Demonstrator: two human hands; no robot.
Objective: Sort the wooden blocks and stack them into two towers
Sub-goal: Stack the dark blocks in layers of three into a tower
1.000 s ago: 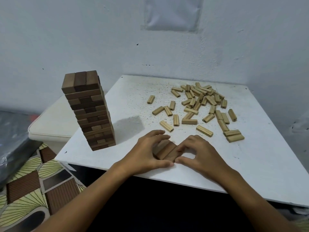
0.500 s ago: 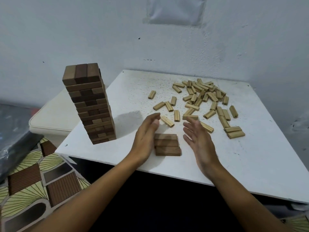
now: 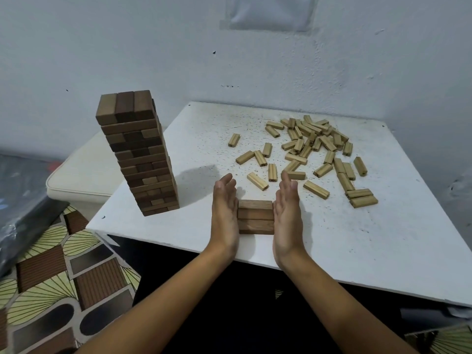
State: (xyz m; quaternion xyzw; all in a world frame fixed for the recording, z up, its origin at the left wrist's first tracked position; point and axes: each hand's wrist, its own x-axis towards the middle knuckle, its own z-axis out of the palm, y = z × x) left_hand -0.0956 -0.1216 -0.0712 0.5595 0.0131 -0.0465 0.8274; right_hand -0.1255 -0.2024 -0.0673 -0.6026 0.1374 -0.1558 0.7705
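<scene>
Three dark wooden blocks (image 3: 255, 217) lie side by side in a flat row near the front edge of the white table (image 3: 383, 251). My left hand (image 3: 224, 213) presses flat against the row's left ends, fingers straight. My right hand (image 3: 287, 213) presses flat against the right ends in the same way. A tall tower of dark blocks (image 3: 139, 154) stands at the table's left front corner. A scattered heap of light wooden blocks (image 3: 311, 146) covers the far right part of the table.
The tower stands close to the table's left edge, a hand's width from my left hand. A white cushioned seat (image 3: 76, 172) sits beyond the left edge. A patterned floor (image 3: 51, 277) lies below. White walls close the back and right sides.
The three dark blocks went from a skewed bunch under my curled fingers to a squared row. My hands opened, then closed in flat against the row's ends.
</scene>
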